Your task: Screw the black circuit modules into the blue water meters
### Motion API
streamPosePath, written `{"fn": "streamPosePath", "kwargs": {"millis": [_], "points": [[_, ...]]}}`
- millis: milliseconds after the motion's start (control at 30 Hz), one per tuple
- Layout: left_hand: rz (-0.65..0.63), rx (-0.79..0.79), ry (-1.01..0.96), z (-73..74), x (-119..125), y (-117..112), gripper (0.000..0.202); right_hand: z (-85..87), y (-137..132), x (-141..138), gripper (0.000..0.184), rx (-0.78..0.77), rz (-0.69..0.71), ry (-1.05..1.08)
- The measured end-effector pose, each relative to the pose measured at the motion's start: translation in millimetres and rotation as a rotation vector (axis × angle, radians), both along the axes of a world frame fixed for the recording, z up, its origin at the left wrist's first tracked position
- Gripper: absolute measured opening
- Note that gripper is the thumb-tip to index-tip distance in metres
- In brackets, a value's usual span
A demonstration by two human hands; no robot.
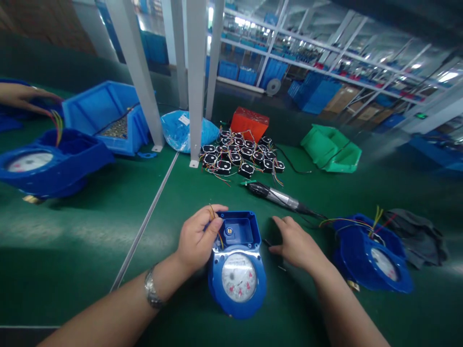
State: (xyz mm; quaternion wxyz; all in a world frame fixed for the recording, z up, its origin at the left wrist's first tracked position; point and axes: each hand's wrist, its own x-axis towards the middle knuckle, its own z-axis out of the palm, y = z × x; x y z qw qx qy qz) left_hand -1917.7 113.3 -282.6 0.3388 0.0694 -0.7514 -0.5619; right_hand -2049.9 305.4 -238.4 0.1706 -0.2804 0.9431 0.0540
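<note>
A blue water meter [237, 303] with a clear round dial lies before me, its box-shaped compartment facing away and uncovered. My left hand [198, 236] is closed on the left corner of that compartment. Thin yellow and brown wires [220, 239] come out by its thumb. To the right of the meter, my right hand [294, 241] is low over the table, thumb and fingers apart. A small dark slim object [266, 243] lies by its thumb tip; I cannot tell its kind or whether they touch. Another small thin piece [282, 268] lies just below.
An electric screwdriver [278, 196] lies beyond, below a pile of black wired modules [235, 156]. Another water meter [372, 260] sits right beside a dark cloth [419, 236]. Blue bin [83, 113], red box [249, 123] and green bin [318, 147] stand behind. A co-worker's hand [27, 96] is at left.
</note>
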Motion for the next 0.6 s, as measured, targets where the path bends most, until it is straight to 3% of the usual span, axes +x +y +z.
{"fn": "streamPosePath", "kwargs": {"millis": [67, 133, 267, 433, 600], "points": [[0.000, 0.014, -0.014, -0.3, 0.1, 0.5, 0.021, 15.0, 0.9, -5.5, 0.071, -0.019, 0.013, -0.003], [0.001, 0.020, -0.022, -0.6, -0.3, 0.8, 0.022, 32.1, -4.3, -20.4, 0.060, -0.084, -0.002, 0.044], [-0.008, 0.017, -0.027, -2.6, -1.4, 0.3, 0.022, 48.9, -32.7, -81.4, 0.043, -0.209, -0.124, 0.250], [-0.017, 0.002, 0.012, -3.6, -1.1, -1.5, 0.019, 22.1, -67.2, -166.1, 0.043, -0.198, -0.190, 0.350], [-0.026, -0.010, 0.043, -1.0, -0.9, -2.8, 0.018, -9.9, -72.1, -199.2, 0.051, -0.125, -0.105, 0.266]]}}
